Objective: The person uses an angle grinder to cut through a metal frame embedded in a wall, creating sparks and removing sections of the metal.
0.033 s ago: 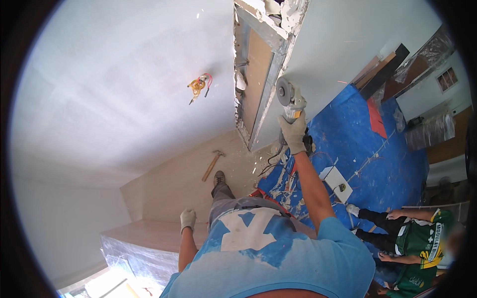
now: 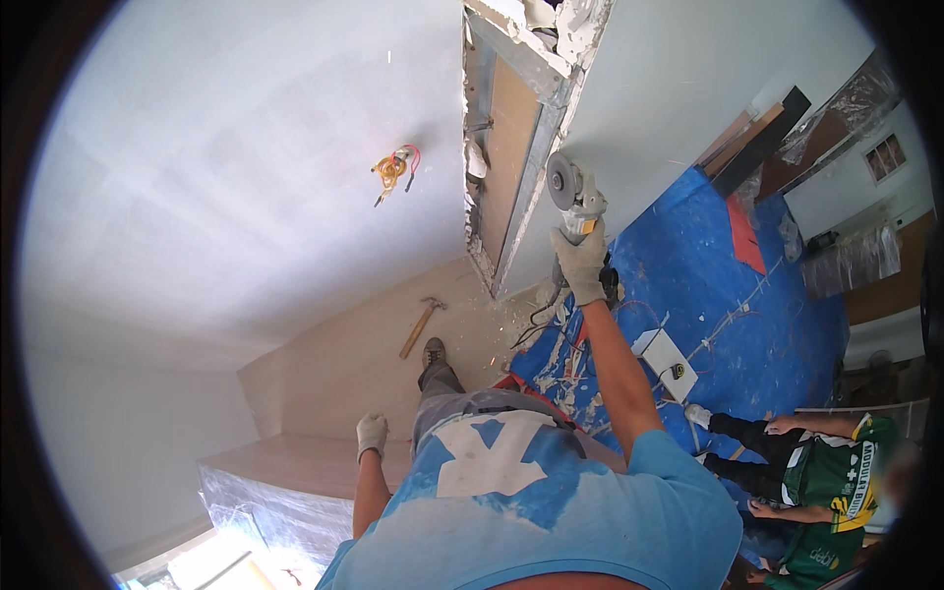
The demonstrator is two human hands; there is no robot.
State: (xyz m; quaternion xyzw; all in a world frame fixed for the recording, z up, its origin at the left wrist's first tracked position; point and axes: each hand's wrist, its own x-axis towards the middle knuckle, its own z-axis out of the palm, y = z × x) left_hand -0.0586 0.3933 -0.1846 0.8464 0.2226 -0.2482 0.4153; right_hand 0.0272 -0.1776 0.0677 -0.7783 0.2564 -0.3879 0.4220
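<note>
My right hand point(image 2: 582, 264), in a pale work glove, is closed round the body of an angle grinder point(image 2: 587, 208). The grinder's round grey disc point(image 2: 562, 181) is beside the broken edge of a wall opening, and whether it touches the edge I cannot tell. Inside that opening, a metal stud point(image 2: 526, 182) and a brown board point(image 2: 504, 147) are exposed. My left hand point(image 2: 372, 435), also gloved, hangs low at my left side, its fingers curled into a fist with nothing visible in it. A claw hammer point(image 2: 423, 326) lies on the floor ahead of my shoe.
Yellow and red wires point(image 2: 393, 172) stick out of the left wall. Blue sheeting point(image 2: 678, 265) covers the floor on the right, with plaster debris and a white board point(image 2: 669, 366) bearing a tape measure point(image 2: 678, 371). Two people in green shirts point(image 2: 826, 472) are at the lower right.
Small bright flecks in the air have shifted. My hands and the grinder keep their places.
</note>
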